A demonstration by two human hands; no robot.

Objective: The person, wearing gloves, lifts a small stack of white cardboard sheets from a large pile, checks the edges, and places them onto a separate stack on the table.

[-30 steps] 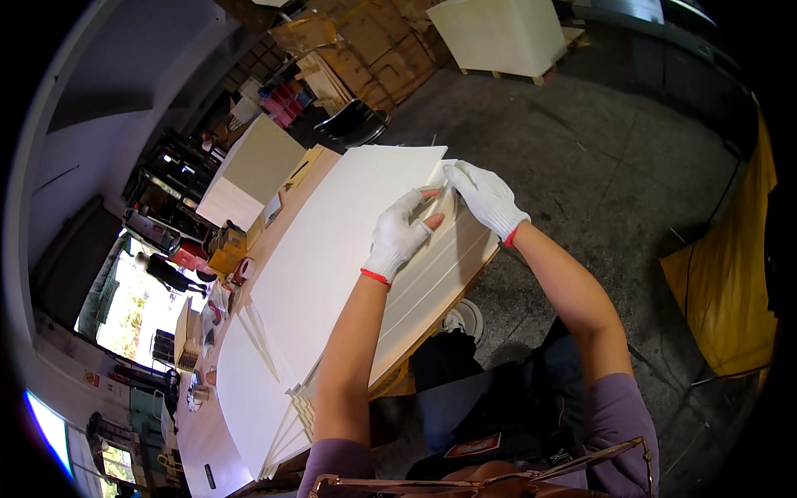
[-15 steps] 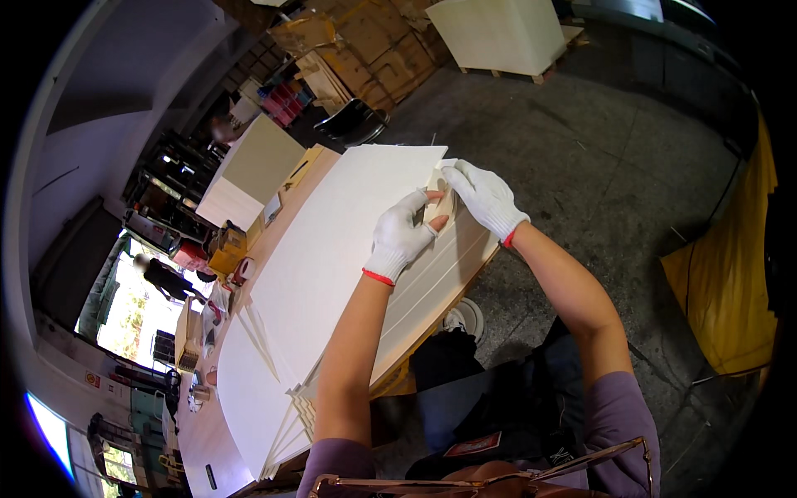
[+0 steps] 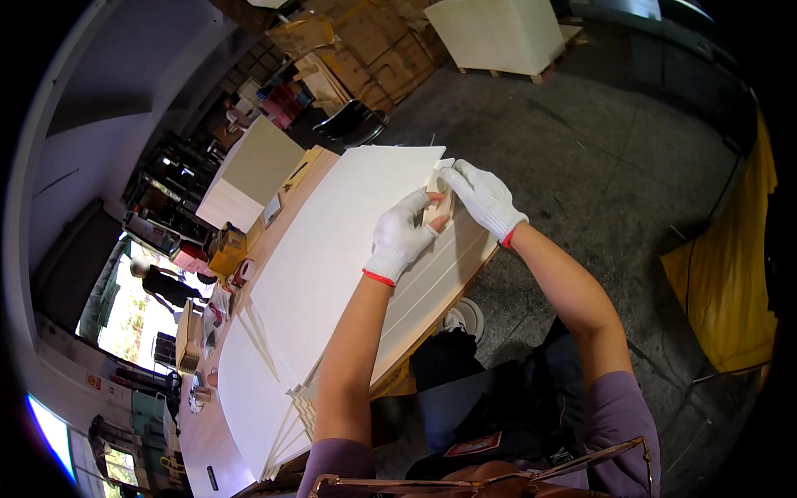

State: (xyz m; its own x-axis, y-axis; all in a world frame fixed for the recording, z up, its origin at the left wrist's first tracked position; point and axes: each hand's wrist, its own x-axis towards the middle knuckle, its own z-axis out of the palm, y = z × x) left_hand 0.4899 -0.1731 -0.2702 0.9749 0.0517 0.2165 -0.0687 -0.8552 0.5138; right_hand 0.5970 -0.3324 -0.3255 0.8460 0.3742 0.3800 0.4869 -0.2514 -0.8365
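Both my hands wear white knit gloves with red cuffs and are at the far right corner of a stack of large white sheets (image 3: 332,224). My left hand (image 3: 401,231) lies over the top sheet's right edge, its bare thumb and index fingertip bent round a small pale strip (image 3: 440,192). My right hand (image 3: 486,199) closes on the same strip from the right, its fingers curled at the strip's upper end. The glove hides part of that grip. Lower sheets fan out in steps beneath my left forearm, their layered corners (image 3: 300,407) showing near me.
The stack lies on a wooden table (image 3: 195,427) with tape, boxes and small tools along its left side. Beyond stand a pale block-shaped stack (image 3: 253,170), a black chair (image 3: 353,123) and cardboard (image 3: 374,58). A yellow sheet (image 3: 722,274) hangs at right. Another person (image 3: 166,286) is at far left.
My hands stay almost in place, with only a slight shift at the strip. In the background at left, the person by the bright opening has moved and changed posture.
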